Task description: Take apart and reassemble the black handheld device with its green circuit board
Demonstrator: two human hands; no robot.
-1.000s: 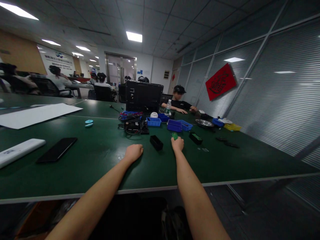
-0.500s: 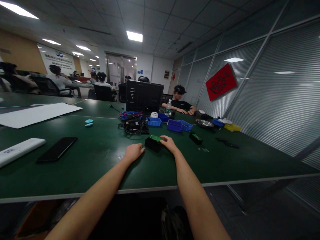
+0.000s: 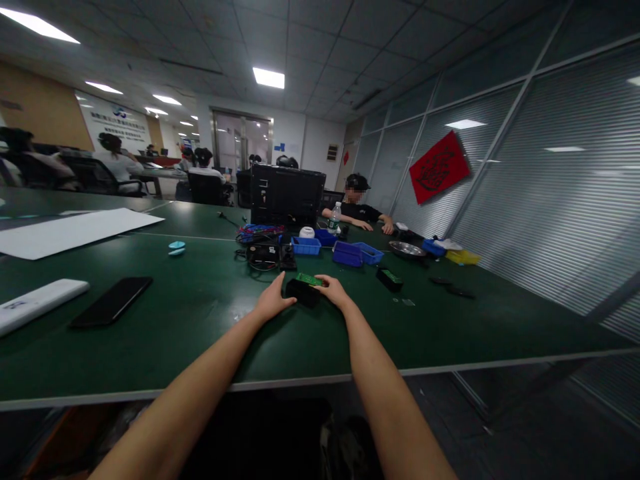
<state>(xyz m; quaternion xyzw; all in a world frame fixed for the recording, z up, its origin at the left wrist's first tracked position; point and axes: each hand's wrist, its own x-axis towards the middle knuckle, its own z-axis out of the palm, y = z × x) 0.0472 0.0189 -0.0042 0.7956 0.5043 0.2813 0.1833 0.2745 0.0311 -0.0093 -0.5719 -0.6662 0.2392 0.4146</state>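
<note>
A black box-shaped case (image 3: 301, 293) rests on the green table, with a green circuit board (image 3: 309, 280) at its top. My right hand (image 3: 332, 291) pinches the board's right end between thumb and fingers. To the left of the case, my left hand (image 3: 274, 299) has its thumb spread from the other fingers, beside the case and holding nothing. A second black case with a green board (image 3: 389, 279) lies further right, near small clear pieces (image 3: 408, 303).
Blue bins (image 3: 348, 254), a black adapter with cables (image 3: 263, 256) and a monitor (image 3: 287, 197) stand beyond my hands. A metal bowl (image 3: 407, 249) is at the right. A black tablet (image 3: 114, 301) lies left. A person (image 3: 357, 207) sits across the table.
My left hand has opened, its thumb and fingers spreading at the case's left side. The right hand stays on the board. The view has shifted slightly.
</note>
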